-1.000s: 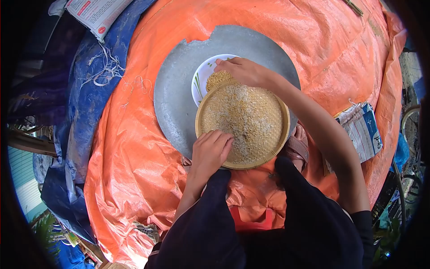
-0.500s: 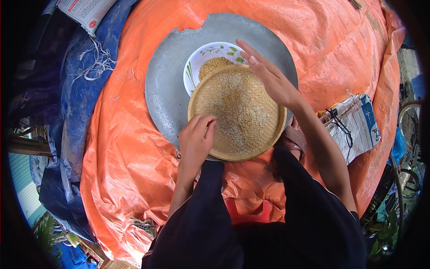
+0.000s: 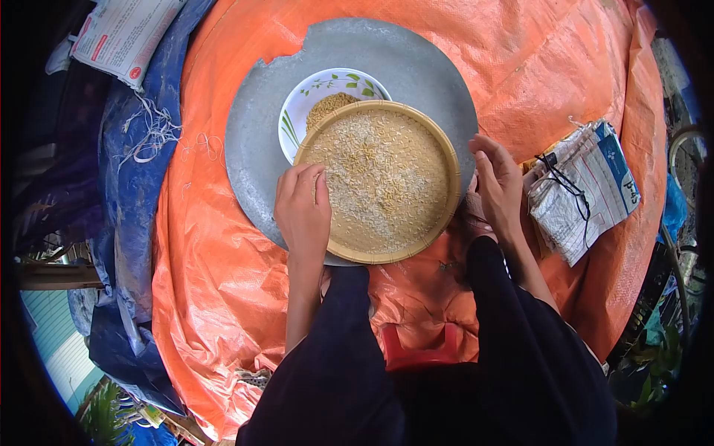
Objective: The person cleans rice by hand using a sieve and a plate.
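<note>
A round woven bamboo tray (image 3: 451,195) holds a spread of pale rice grains (image 3: 383,175) mixed with some yellow, husked-looking ones. My left hand (image 3: 303,212) is closed over the tray's left rim, its thumb on the inner side. Just off the right rim, my right hand (image 3: 500,178) is raised with fingers stretched out and nothing in it. Partly under the tray's upper left side is a white bowl (image 3: 291,111) with green leaf patterns. Yellowish-brown grain (image 3: 327,106) shows inside it. Both rest over a large grey metal disc (image 3: 253,126) with a broken edge.
An orange tarp (image 3: 216,297) covers the ground, with a blue tarp (image 3: 137,201) along the left. A folded white sack (image 3: 573,193) with a black cord lies right. A printed sack (image 3: 126,37) and loose white string (image 3: 152,130) are upper left. Red plastic (image 3: 420,348) shows between my knees.
My right hand has come down from above the tray's upper right to beside its right rim. The grains are spread differently. My left hand stays at the left rim.
</note>
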The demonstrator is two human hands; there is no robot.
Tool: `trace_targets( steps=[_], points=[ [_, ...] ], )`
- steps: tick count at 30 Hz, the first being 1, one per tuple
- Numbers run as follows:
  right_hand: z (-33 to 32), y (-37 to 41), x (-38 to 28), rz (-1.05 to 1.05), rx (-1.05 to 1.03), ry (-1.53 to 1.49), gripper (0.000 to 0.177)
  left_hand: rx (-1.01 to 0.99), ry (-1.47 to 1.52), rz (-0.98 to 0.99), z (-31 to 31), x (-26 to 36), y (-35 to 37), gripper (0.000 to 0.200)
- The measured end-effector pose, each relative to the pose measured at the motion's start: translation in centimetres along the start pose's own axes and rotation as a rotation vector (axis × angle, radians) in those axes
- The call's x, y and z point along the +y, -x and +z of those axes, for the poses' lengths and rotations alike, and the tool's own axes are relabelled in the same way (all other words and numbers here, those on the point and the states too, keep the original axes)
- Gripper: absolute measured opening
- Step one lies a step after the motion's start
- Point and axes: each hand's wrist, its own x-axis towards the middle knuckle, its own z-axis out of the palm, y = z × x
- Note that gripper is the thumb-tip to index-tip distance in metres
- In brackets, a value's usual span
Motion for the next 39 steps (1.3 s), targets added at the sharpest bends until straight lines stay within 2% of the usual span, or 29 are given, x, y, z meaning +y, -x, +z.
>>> trace_targets(
  steps=[2,5,8,11,14,17,21,24,27,29,32,34,35,37,38,39],
  points=[
    [-0.3,-0.1,0.8,0.012,0.003,0.077,0.033,0.086,-0.155,0.038,-0.4,0.4,0.0,0.02],
    [-0.3,0.0,1.8,0.081,-0.014,0.029,0.034,0.193,-0.284,-0.027,-0.8,0.0,0.5,0.027],
    [-0.1,0.2,2.8,0.146,-0.122,0.057,0.032,0.024,-0.042,-0.385,-0.7,-1.3,1.7,0.029],
    [-0.1,0.6,1.5,0.191,-0.192,0.119,0.029,-0.044,-0.033,-0.364,-0.4,-2.6,3.1,0.026],
    [-1.0,1.1,0.6,0.218,-0.177,0.119,0.026,-0.087,0.114,-0.414,-1.6,-1.5,3.4,0.025],
    [-2.0,2.3,-0.5,0.214,-0.193,0.169,0.027,-0.09,0.139,-0.418,-2.1,-0.8,4.3,0.024],
    [-2.7,3.2,1.9,0.109,-0.205,0.297,0.026,-0.117,0.127,-0.394,-1.8,-1.1,5.8,0.025],
    [-2.5,3.3,1.6,0.236,-0.189,0.219,0.025,-0.127,0.148,-0.428,-1.4,-1.1,6.4,0.025],
    [-2.5,2.9,2.2,0.035,-0.205,0.374,0.026,-0.134,0.183,-0.498,-1.6,-0.8,6.4,0.026],
    [-2.3,3.1,0.9,0.105,-0.121,0.344,0.026,-0.146,0.178,-0.504,-1.9,-0.5,6.0,0.025],
    [-2.6,2.7,-0.3,0.086,-0.008,0.269,0.024,-0.038,-0.051,-0.303,-2.2,-0.7,5.7,0.024],
    [-2.8,2.3,-0.7,0.037,0.0,0.152,0.026,0.042,-0.045,-0.2,-2.5,-0.5,5.1,0.023],
    [-2.8,2.2,-1.3,0.109,-0.064,0.018,0.027,0.082,-0.042,-0.15,-2.5,-0.4,4.8,0.022],
    [-1.8,2.0,-3.7,0.253,-0.194,-0.256,0.03,0.011,0.054,-0.094,-2.4,0.1,4.1,0.02],
    [-1.5,2.0,-4.9,0.365,-0.331,-0.353,0.034,-0.024,0.102,-0.066,-2.3,0.3,3.7,0.019],
    [-1.0,1.9,-5.4,0.378,-0.467,-0.327,0.034,-0.07,0.096,-0.041,-2.2,0.5,3.3,0.018]
  ],
)
